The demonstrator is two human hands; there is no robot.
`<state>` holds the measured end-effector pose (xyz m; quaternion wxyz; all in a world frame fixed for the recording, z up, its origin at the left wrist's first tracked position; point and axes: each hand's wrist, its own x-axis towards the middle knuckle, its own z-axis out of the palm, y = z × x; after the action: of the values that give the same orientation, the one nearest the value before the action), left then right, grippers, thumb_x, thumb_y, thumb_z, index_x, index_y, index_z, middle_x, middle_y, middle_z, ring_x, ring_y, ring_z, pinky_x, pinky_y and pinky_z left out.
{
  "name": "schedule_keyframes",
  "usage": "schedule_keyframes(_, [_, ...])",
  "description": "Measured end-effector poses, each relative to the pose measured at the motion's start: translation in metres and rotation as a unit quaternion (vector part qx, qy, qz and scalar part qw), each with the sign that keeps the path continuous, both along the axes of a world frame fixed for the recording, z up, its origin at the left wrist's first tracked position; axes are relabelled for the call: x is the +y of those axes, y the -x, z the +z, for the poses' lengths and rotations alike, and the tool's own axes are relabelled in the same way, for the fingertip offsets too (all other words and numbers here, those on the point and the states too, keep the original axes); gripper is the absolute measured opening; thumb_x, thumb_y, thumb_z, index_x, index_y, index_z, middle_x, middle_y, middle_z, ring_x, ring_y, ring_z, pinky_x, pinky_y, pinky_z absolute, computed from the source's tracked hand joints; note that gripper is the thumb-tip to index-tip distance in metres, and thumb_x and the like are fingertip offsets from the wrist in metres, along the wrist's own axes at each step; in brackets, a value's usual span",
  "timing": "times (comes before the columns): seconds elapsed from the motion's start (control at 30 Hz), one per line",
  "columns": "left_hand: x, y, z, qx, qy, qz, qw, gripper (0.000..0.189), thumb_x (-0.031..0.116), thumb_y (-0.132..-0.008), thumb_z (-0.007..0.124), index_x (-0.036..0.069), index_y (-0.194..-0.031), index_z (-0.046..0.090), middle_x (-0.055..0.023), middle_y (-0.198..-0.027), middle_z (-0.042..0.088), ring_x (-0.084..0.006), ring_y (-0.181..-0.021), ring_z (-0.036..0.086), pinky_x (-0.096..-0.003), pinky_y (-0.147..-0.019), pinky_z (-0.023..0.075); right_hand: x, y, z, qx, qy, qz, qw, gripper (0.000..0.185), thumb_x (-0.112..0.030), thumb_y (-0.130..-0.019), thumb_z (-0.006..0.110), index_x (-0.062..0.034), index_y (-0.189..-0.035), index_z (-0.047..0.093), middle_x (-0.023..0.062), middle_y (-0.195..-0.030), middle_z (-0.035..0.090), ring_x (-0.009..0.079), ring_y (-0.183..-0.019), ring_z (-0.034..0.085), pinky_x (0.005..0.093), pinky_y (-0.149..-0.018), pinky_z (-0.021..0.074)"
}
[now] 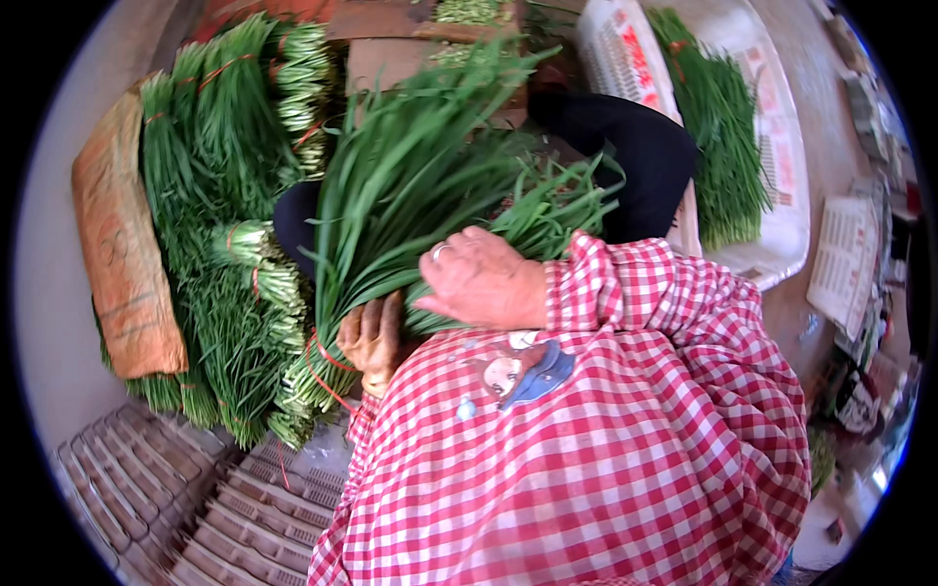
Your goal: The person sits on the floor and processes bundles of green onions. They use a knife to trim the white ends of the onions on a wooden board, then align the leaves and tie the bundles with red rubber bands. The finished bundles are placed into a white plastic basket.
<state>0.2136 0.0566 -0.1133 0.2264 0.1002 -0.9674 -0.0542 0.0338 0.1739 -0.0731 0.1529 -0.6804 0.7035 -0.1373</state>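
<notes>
A large bunch of long flat green leaves, likely garlic chives (410, 168), fans out across my lap. My left hand (372, 340), in a brownish, stained glove, is closed around the lower part of this bunch, beside a red tie (322, 359). Pale stem ends (311, 388) lie just left of that glove. My bare right hand (480, 278), with a ring on one finger, rests over the leaves with its fingers bent. Its fingertips are hidden, so their grip is unclear. More loose leaves (557, 201) spread out beyond the right hand.
Tied green bunches (234, 124) are stacked at my left, partly under an orange-brown sack (128, 249). Slatted plastic crates (256, 513) lie at lower left. A white plastic crate (784, 168) at right holds another bunch (714, 146). Cardboard (388, 62) lies ahead, between my knees (623, 154).
</notes>
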Motion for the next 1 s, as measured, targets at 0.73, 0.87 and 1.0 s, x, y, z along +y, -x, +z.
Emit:
schedule_keyframes(0.73, [0.0, -0.025, -0.013, -0.066, 0.039, 0.013, 0.997, 0.038, 0.015, -0.065, 0.063, 0.015, -0.103, 0.067, 0.0006, -0.105, 0.061, -0.0186, -0.095, 0.058, -0.0333, -0.075, 0.0476, -0.021, 0.042, 0.075, 0.039, 0.177, 0.031, 0.983, 0.037, -0.034, -0.084, 0.064, -0.0001, -0.098, 0.06, 0.0091, -0.09, 0.064, 0.0211, -0.087, 0.062, 0.0335, -0.081, 0.0478])
schedule_keyframes(0.87, [0.0, -0.024, -0.013, -0.029, 0.045, 0.006, 0.999, 0.038, 0.02, -0.066, 0.063, 0.015, -0.103, 0.067, 0.0007, -0.106, 0.062, -0.0178, -0.092, 0.058, -0.0334, -0.074, 0.047, -0.034, 0.019, 0.022, 0.141, -0.057, 0.058, 0.987, 0.057, -0.05, -0.087, 0.052, 0.0056, -0.097, 0.057, 0.0134, -0.089, 0.059, 0.0248, -0.087, 0.056, 0.0388, -0.086, 0.0408])
schedule_keyframes(1.0, [0.002, -0.027, -0.016, -0.048, 0.032, 0.005, 0.998, 0.038, 0.021, -0.066, 0.064, 0.016, -0.104, 0.067, 0.0009, -0.104, 0.062, -0.0191, -0.091, 0.058, -0.0336, -0.072, 0.0479, -0.012, 0.005, 0.001, -0.047, -0.04, 0.024, 0.998, 0.052, -0.044, -0.083, 0.061, 0.0053, -0.098, 0.055, 0.0106, -0.082, 0.056, 0.0238, -0.086, 0.056, 0.038, -0.08, 0.0415])
